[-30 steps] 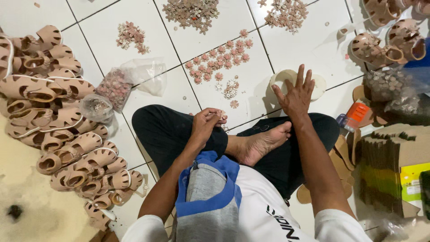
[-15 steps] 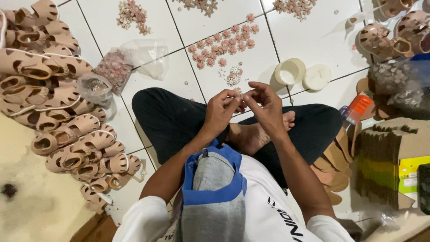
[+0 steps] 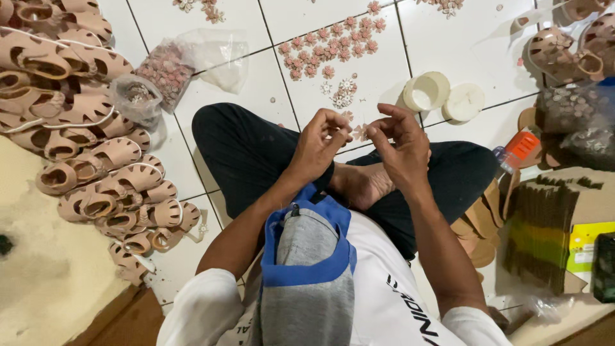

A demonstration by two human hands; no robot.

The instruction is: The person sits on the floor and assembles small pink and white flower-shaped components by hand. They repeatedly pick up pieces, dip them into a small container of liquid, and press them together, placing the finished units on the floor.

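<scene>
I sit cross-legged on a white tiled floor. My left hand (image 3: 322, 140) and my right hand (image 3: 398, 142) are raised together over my lap, fingertips almost meeting. Between them is a small pink flower-shaped piece (image 3: 359, 132), pinched by the fingers of both hands. On the tiles just beyond my hands lies a spread of pink flower pieces (image 3: 330, 46) and a few white ones (image 3: 343, 91).
A pile of tan sandals (image 3: 83, 128) lies at the left, with clear bags of small parts (image 3: 168, 67) beside it. Two white round lids (image 3: 442, 97) sit at the right, with an orange-capped bottle (image 3: 520, 146), cardboard boxes (image 3: 564, 218) and more sandals (image 3: 567, 48).
My right hand came back from the white lids to meet my left hand over my lap. Both hands now pinch a small flower piece, and the view has tilted slightly.
</scene>
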